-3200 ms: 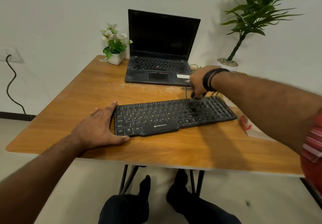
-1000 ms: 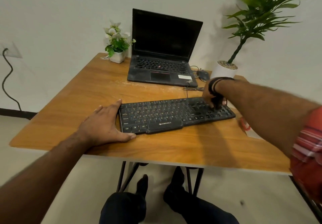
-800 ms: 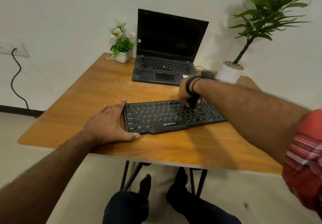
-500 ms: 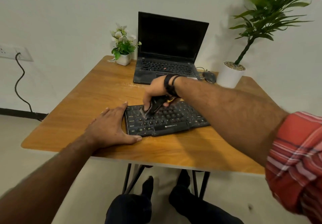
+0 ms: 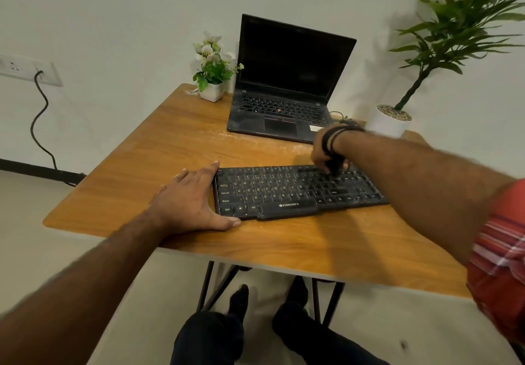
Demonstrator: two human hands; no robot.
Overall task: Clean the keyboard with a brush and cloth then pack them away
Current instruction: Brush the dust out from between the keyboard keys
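A dusty black keyboard [image 5: 287,191] lies across the wooden table [image 5: 176,143]. My left hand [image 5: 190,199] rests flat on the table, fingers spread, pressed against the keyboard's left end. My right hand [image 5: 326,153] hovers over the keyboard's upper right rows, fingers closed around a small dark brush [image 5: 333,168] whose tip touches the keys. Most of the brush is hidden by my fingers. No cloth is in view.
An open black laptop [image 5: 284,86] stands behind the keyboard. A small white flower pot [image 5: 211,91] sits at its left, a tall potted plant [image 5: 390,121] at its right. A wall socket with a black cable [image 5: 39,120] is on the left wall. My legs are under the table.
My right hand swept the brush from the keyboard's right end to its left part, and now it is back over the upper right rows. My left hand stayed at the left end.
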